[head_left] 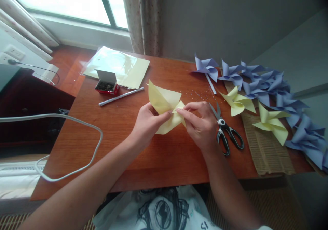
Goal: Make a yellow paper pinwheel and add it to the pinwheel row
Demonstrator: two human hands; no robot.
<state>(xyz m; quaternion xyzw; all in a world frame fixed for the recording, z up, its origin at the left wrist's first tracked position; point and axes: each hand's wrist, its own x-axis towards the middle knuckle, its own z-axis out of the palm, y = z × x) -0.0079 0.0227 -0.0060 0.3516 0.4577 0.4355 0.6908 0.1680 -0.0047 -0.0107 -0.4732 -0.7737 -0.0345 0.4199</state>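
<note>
Yellow folded paper between both hands, in their grasp

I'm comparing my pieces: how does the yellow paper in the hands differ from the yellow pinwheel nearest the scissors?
The yellow paper is pinched by the left hand and right hand; the yellow pinwheel is untouched.
The paper has a wide, raised flap; the pinwheel's blades curl to its centre.
Both are pale yellow.

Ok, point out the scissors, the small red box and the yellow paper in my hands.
Scissors (221, 122): head view, on the pivot.
Red box (107, 76): head view, on its raised lid.
Yellow paper (159, 101): head view, on the flap at picture left.
</note>
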